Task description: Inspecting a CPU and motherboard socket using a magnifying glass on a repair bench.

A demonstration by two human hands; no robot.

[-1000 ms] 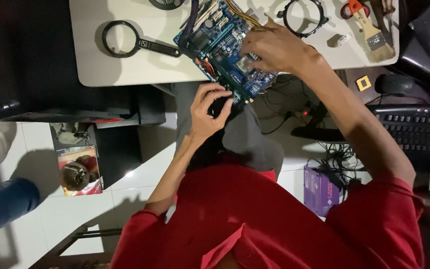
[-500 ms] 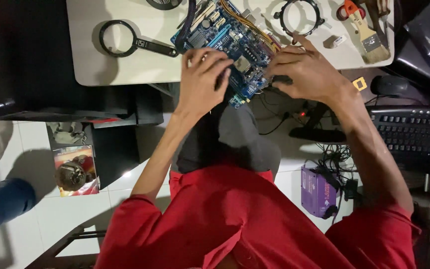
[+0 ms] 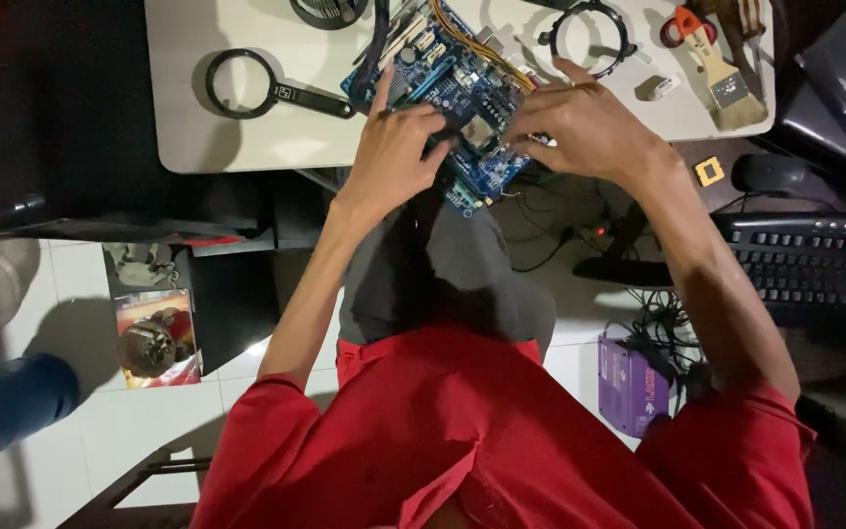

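A blue motherboard is lying tilted on the near edge of the white worktop, its lower corner hanging over the edge above the person's lap. Both hands are resting on the board. The left hand is lying on the board's near left part, fingers curled down onto it and the index finger stretching up along the board. The right hand is covering the board's right side, fingers spread and bent, the tips pressing near the square socket in the middle. Whether either hand is pinching a small part cannot be told.

On the worktop, a black magnifier is lying left of the board, well apart from the left hand. A black ring-shaped bracket is sitting just beyond the right hand, and a brush with an orange handle is lying farther right. A black keyboard is sitting lower at the right, beside the right forearm. The person is wearing a red shirt.
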